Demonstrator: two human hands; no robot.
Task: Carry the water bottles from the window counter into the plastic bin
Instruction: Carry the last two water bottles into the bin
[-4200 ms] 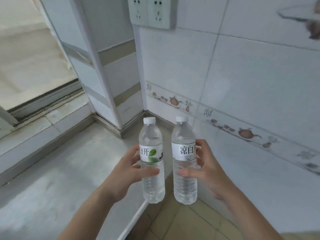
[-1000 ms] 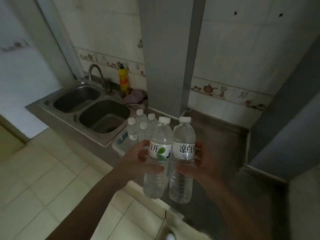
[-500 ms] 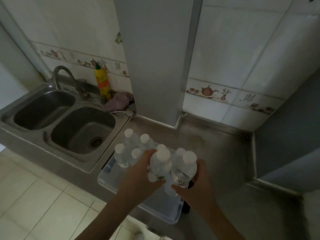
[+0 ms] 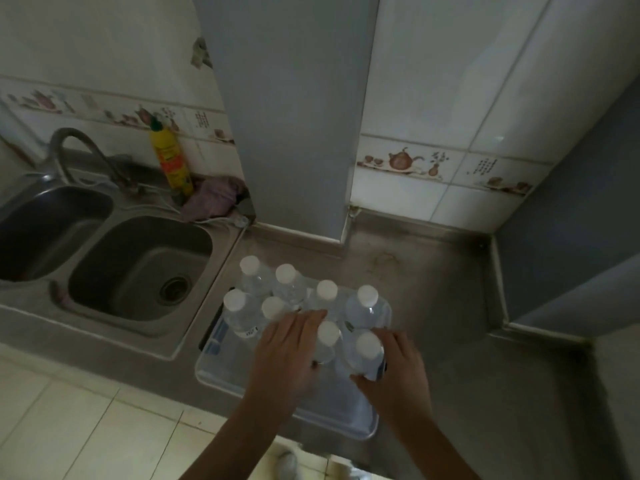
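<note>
Hands (image 4: 287,351) (image 4: 398,372) grip two clear round bottles (image 4: 327,344) (image 4: 365,355) inside translucent rectangular bin (image 4: 242,379).

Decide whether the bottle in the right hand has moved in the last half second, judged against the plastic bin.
Yes. The bottle in the right hand has gone down into the plastic bin.

Six upright water bottles (image 4: 366,308) crowd the far half of the plastic bin (image 4: 341,415), caps close together. The near half of the bin shows bare floor, open from above. Bare table (image 4: 450,306) stretches to the right of the bin. A grey pillar (image 4: 294,116) stands just behind it, and the sink (image 4: 138,268) lies close on the left.
</note>
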